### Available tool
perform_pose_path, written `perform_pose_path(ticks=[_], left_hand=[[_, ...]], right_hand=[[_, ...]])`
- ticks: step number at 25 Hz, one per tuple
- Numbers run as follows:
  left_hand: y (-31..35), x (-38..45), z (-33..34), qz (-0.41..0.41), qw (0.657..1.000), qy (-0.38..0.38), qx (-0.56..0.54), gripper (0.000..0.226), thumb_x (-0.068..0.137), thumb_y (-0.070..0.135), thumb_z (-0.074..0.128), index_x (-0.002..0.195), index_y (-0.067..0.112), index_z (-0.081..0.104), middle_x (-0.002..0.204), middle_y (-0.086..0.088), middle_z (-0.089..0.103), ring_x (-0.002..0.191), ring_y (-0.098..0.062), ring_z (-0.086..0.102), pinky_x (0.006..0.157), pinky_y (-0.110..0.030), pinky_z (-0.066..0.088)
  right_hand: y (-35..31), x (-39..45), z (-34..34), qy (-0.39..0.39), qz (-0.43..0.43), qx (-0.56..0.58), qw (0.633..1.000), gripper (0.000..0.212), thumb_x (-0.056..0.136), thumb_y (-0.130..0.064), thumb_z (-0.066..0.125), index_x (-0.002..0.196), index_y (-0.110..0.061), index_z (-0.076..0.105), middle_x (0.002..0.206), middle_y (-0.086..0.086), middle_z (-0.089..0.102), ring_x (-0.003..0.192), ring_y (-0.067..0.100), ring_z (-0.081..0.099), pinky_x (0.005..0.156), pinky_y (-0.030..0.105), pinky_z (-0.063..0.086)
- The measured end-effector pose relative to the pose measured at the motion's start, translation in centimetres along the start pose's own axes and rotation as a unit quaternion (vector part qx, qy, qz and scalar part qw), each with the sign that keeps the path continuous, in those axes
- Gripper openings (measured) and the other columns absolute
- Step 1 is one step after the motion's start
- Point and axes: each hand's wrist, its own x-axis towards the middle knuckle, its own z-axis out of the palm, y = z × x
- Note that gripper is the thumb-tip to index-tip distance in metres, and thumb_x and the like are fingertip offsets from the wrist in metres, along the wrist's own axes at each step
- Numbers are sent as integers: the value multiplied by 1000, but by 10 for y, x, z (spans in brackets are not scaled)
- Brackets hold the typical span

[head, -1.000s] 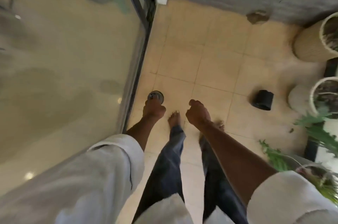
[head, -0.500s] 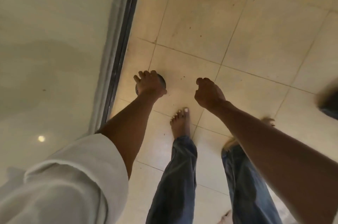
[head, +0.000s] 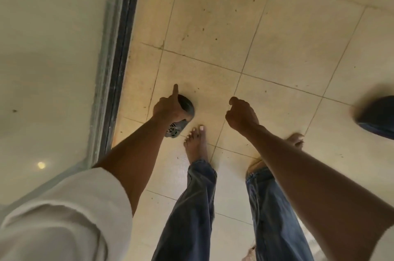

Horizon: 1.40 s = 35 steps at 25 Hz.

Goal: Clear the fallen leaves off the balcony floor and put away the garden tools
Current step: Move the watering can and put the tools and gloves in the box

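I look straight down at the beige tiled balcony floor (head: 213, 15), which carries small dark specks and no large leaves. My left hand (head: 168, 109) hangs over a round grey perforated object (head: 181, 120) on the floor; its index finger points forward and the other fingers are curled. I cannot tell whether the hand touches that object. My right hand (head: 242, 114) is a loose fist with nothing in it, above the tiles. No garden tool shows.
A sliding glass door with a dark frame (head: 119, 58) runs along the left. A blurred dark object (head: 377, 116) sits at the right edge. My bare feet (head: 196, 143) and jeans stand below the hands.
The view has dropped from the wall and plant pots to the floor at my feet. My left hand's fingers, spread half a second ago, have curled, leaving the index finger out.
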Motion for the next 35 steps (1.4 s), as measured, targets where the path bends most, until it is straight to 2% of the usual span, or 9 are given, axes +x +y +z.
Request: perform_pose_path(ticks=[3,10,15,18,21,24,27,30,35], left_hand=[[44,-24,-16,81,992,-21,-95,111,66,55,78,149,43,6,133,-17,40,117,-42,49,94,-51,47],[212,-66,-33,222,952,143,-154,51,69,46,81,102,13,59,105,-4,64,90,-19,60,67,-28,45],[328,-89,-5,254,948,50,-183,48,81,38,70,121,14,59,112,2,60,101,-15,56,77,-28,46],[377,-97,30,239,945,56,-216,35,93,40,56,113,12,63,102,4,60,94,-15,56,73,-28,43],[398,-92,61,205,945,114,-229,23,96,22,50,105,11,68,100,-6,71,89,-23,68,79,-39,57],[411,-92,80,207,943,112,-233,29,95,12,49,121,13,63,114,-11,69,94,-29,70,81,-45,59],[414,-92,79,232,937,121,-233,27,91,5,52,114,17,55,111,-9,65,94,-30,68,73,-47,60],[412,-98,65,223,938,125,-236,29,87,-1,54,106,16,39,101,-7,59,83,-26,68,62,-43,61],[399,-148,12,201,935,168,-241,33,87,-2,55,106,16,36,97,-8,60,74,-26,68,57,-40,60]], right_hand=[[13,-10,-24,31,84,121,989,42,85,-2,46,127,-8,50,111,12,66,91,29,61,74,33,50],[107,-18,-129,180,175,263,932,53,82,4,42,134,-7,47,126,14,60,105,31,60,81,36,53],[211,-19,-172,228,213,268,911,43,92,-6,49,135,-7,42,135,12,47,114,29,53,87,36,46],[280,-15,-177,328,388,449,735,53,93,-23,59,137,-6,35,137,15,40,119,33,50,98,39,46],[330,-22,-171,291,483,640,522,63,88,-41,65,135,-9,37,126,14,51,109,30,56,92,41,52],[356,-31,-160,195,380,840,335,47,90,-45,65,119,-9,53,101,10,67,88,23,66,74,31,55],[363,-26,-163,200,265,913,236,37,100,-29,52,129,-6,51,91,13,72,69,19,73,59,29,59],[355,-23,-174,214,244,907,267,32,103,-13,43,134,-5,43,99,20,71,76,25,74,71,35,62],[308,-71,-197,205,245,822,472,36,97,-39,52,125,-16,48,109,14,66,95,28,70,88,40,58]])
